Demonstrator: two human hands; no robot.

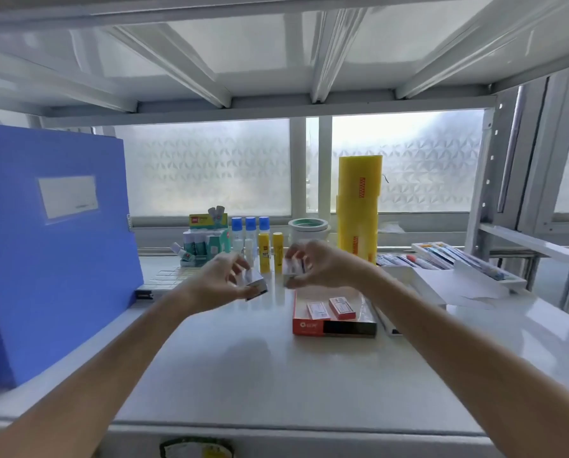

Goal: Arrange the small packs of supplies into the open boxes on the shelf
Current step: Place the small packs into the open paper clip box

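An open red and black box [334, 327] lies on the white shelf [243, 375], right of the middle. Two small red and white packs [342, 308] lie inside it. My left hand [222, 280] hovers left of the box and grips a small stack of packs [256, 285] between thumb and fingers. My right hand [319, 266] is above the far edge of the box, fingers closed on another small pack [293, 266]. The two hands are a short gap apart.
A tall blue file box [51, 246] stands at the left. Glue sticks, blue-capped bottles [250, 226], a tape roll [309, 226] and a yellow stack of rolls [359, 206] line the back. A white tray of pens [468, 262] sits at the right. A shelf board hangs overhead.
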